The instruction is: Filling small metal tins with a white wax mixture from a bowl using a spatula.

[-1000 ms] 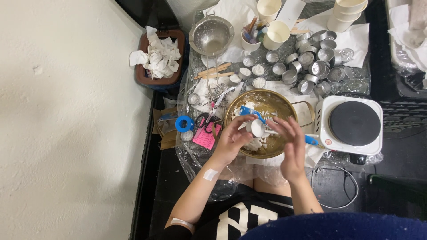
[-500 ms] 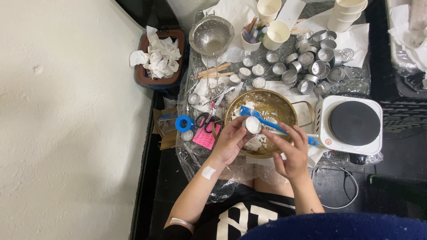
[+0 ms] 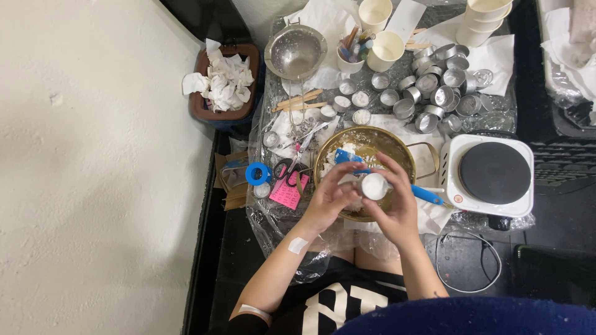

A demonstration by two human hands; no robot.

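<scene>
Bare forearms, no sleeves down past the elbows. The left forearm (image 3: pixel 282 263) has a small white plaster stuck on it and a pale band higher up near the elbow. Black top (image 3: pixel 338 301) with big white lettering, dark blue fabric (image 3: pixel 472 316) at the bottom edge.

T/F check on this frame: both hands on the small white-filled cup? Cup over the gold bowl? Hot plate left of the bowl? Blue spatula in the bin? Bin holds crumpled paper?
1. Left hand and right hand both hold the small white-filled cup. True.
2. The cup is over the gold bowl. True.
3. The hot plate sits left of the bowl. False: it sits to its right.
4. The blue spatula lies in the bin. False: it rests across the bowl.
5. The bin holds crumpled white paper. True.
</scene>
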